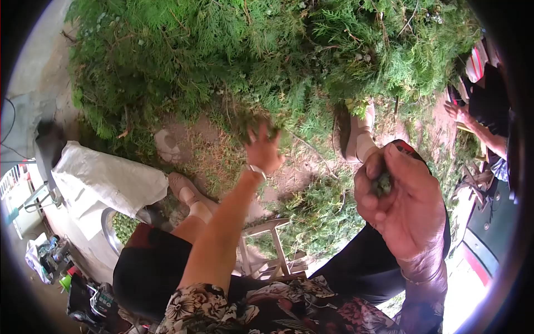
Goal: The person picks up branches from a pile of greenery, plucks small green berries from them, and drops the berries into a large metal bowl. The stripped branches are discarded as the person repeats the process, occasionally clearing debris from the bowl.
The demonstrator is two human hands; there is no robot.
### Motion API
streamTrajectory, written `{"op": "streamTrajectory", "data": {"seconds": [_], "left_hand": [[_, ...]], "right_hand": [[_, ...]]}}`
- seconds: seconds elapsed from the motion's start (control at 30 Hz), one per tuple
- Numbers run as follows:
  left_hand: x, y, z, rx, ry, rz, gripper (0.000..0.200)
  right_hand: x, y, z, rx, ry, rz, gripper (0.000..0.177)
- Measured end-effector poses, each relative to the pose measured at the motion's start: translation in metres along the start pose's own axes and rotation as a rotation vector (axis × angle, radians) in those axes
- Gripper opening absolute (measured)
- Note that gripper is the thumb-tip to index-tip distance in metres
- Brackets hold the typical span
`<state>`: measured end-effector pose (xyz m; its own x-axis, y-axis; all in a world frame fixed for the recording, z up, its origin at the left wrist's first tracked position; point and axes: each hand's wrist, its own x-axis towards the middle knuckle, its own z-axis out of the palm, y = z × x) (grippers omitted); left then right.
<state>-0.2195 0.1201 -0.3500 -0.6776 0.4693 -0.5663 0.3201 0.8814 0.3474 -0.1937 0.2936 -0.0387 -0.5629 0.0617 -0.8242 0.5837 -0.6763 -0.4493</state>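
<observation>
My right hand (409, 211) is raised close to the camera, palm up, with its fingers curled in around small green cones (382, 185). My left hand (263, 149) reaches forward and down, fingers spread and slightly blurred, its fingertips at the lower edge of the green conifer branches (222, 61). A bracelet circles the left wrist. By my left knee, a round metal bowl (106, 227) is partly covered by my leg and a pale cloth. Many small green cones (125, 229) lie in it.
Cut conifer sprigs (317, 209) litter the ground between my feet. A wooden stool frame (272, 245) stands below my arms. White sacking (105, 175) lies at left, near assorted clutter (92, 295). Another person's hand (457, 113) shows at far right.
</observation>
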Motion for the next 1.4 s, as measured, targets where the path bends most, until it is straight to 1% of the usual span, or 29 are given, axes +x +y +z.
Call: {"op": "streamTrajectory", "data": {"seconds": [0.03,0.07,0.1,0.13,0.17,0.23,0.3,0.37,0.4,0.43,0.47,0.53,0.6,0.63,0.7,0.73,0.87,0.93,0.97,1.03,1.07,1.13,1.17,1.23,1.27,1.3,1.33,1.37,1.4], "left_hand": [[-0.017,0.009,0.041,-0.108,-0.008,0.010,0.091],[-0.047,0.022,0.082,-0.039,0.133,0.103,0.089],[-0.075,0.037,0.115,-0.077,0.195,0.171,0.080],[-0.092,0.042,0.142,-0.262,-0.031,0.313,0.068],[-0.110,0.044,0.142,-0.078,-0.167,0.626,0.057],[-0.103,0.064,0.063,-0.361,-0.492,0.431,0.052],[-0.069,0.053,0.064,-0.381,0.023,0.295,0.039],[-0.013,0.025,0.033,-0.220,0.310,0.088,0.028],[0.019,-0.003,0.032,0.218,0.284,0.104,0.023],[0.036,-0.012,-0.006,0.097,0.316,0.044,0.024],[0.053,-0.018,-0.019,-0.182,0.592,-0.010,0.022],[0.083,-0.031,-0.048,-0.187,0.458,-0.143,0.025],[0.108,-0.038,-0.049,-0.048,0.454,-0.168,0.047],[0.113,-0.038,-0.046,-0.054,0.442,-0.162,0.047],[0.122,-0.037,-0.041,0.031,0.417,-0.096,0.043],[0.127,-0.041,-0.034,0.055,0.457,-0.087,0.042],[0.122,-0.050,-0.032,0.005,0.406,-0.067,0.038],[0.108,-0.059,-0.033,-0.073,0.447,0.054,0.034],[0.100,-0.064,-0.034,-0.066,0.455,0.052,0.034],[0.072,-0.066,-0.048,-0.776,0.086,-0.153,0.031],[0.058,-0.068,-0.043,-0.771,0.097,-0.156,0.031],[0.034,-0.074,-0.029,-1.818,0.088,-0.161,0.033],[0.023,-0.074,-0.028,-1.816,0.099,-0.155,0.033],[0.008,-0.067,-0.031,-2.563,-0.068,0.184,0.033],[-0.001,-0.057,-0.042,-2.557,-0.062,0.204,0.033],[-0.011,-0.038,-0.064,-2.591,-0.010,0.238,0.035],[-0.021,-0.018,-0.087,-2.624,0.039,0.275,0.036],[-0.031,0.000,-0.106,-2.617,0.035,0.303,0.036],[-0.042,0.018,-0.125,-2.465,0.172,0.374,0.038]], "right_hand": [[0.000,0.001,0.001,-0.008,-0.021,-0.021,0.033],[0.000,0.001,0.002,-0.011,-0.022,-0.018,0.033],[-0.001,0.002,0.004,-0.034,-0.013,-0.019,0.034],[-0.002,0.003,0.006,-0.061,-0.003,-0.020,0.034],[-0.003,0.004,0.008,-0.071,-0.003,-0.015,0.034],[-0.004,0.005,0.010,-0.116,-0.008,-0.004,0.033],[-0.006,0.005,0.011,-0.130,-0.012,0.003,0.032],[-0.006,0.005,0.013,-0.141,-0.019,0.009,0.031],[-0.006,0.005,0.014,-0.136,-0.006,0.005,0.030],[-0.005,0.004,0.014,-0.132,0.010,0.003,0.030],[-0.004,0.002,0.013,-0.133,0.022,0.008,0.030],[-0.002,-0.001,0.009,-0.124,-0.003,0.001,0.029],[-0.001,-0.001,0.011,-0.160,0.059,-0.013,0.029],[0.000,-0.002,0.012,-0.200,0.100,-0.035,0.030],[0.002,0.000,0.009,-0.191,0.112,-0.042,0.030],[0.003,0.000,0.008,-0.185,0.111,-0.054,0.031],[0.003,0.000,0.008,-0.205,0.117,-0.059,0.031],[0.001,0.001,0.010,-0.224,0.128,-0.090,0.032],[0.000,0.000,0.010,-0.222,0.118,-0.095,0.032],[-0.001,0.001,0.009,-0.226,0.088,-0.101,0.030],[-0.001,0.001,0.009,-0.225,0.076,-0.104,0.030],[-0.003,0.001,0.010,-0.180,0.049,-0.058,0.028],[-0.003,0.002,0.011,-0.182,0.039,-0.063,0.028],[-0.001,0.003,0.012,-0.119,0.045,-0.063,0.032],[0.001,0.004,0.009,-0.059,0.042,-0.041,0.032],[0.003,0.006,0.008,-0.061,0.032,-0.058,0.032],[0.006,0.008,0.008,0.007,0.014,-0.060,0.030],[0.010,0.011,0.007,0.076,-0.003,-0.062,0.028],[0.014,0.013,0.002,0.090,-0.038,-0.063,0.023]]}}
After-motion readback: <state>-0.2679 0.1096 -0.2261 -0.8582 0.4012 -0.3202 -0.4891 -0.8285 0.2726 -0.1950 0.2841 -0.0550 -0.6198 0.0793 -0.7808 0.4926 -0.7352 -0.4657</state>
